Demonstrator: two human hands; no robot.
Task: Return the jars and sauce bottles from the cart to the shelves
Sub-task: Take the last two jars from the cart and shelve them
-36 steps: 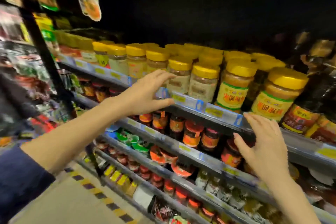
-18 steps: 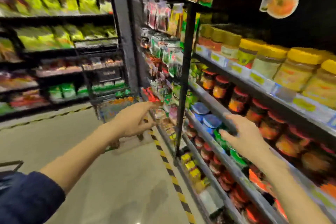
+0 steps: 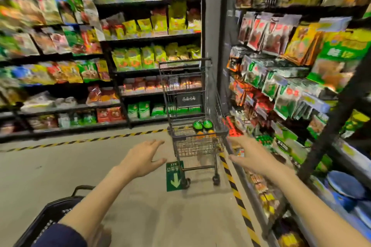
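A small dark wire cart (image 3: 197, 146) stands in the aisle ahead, close to the right-hand shelves. Two jars with green lids (image 3: 202, 125) stand in its basket, with something orange below the lids. My left hand (image 3: 143, 158) is stretched out, open and empty, just left of the cart's basket. My right hand (image 3: 254, 156) is also open and empty, reaching forward just right of the basket, in front of the shelf edge. Neither hand touches the cart.
Shelves (image 3: 281, 90) packed with bagged goods line the right side; more shelves (image 3: 140, 56) run across the back and left. A yellow-black floor stripe (image 3: 236, 194) follows the right shelf base. A green arrow sign (image 3: 175, 176) lies on the floor. A black basket (image 3: 52, 216) sits at lower left.
The view has swung left, away from the yellow-lidded jar shelf, to the aisle and cart. Both hands came off the shelf edge and now reach toward the cart, empty.
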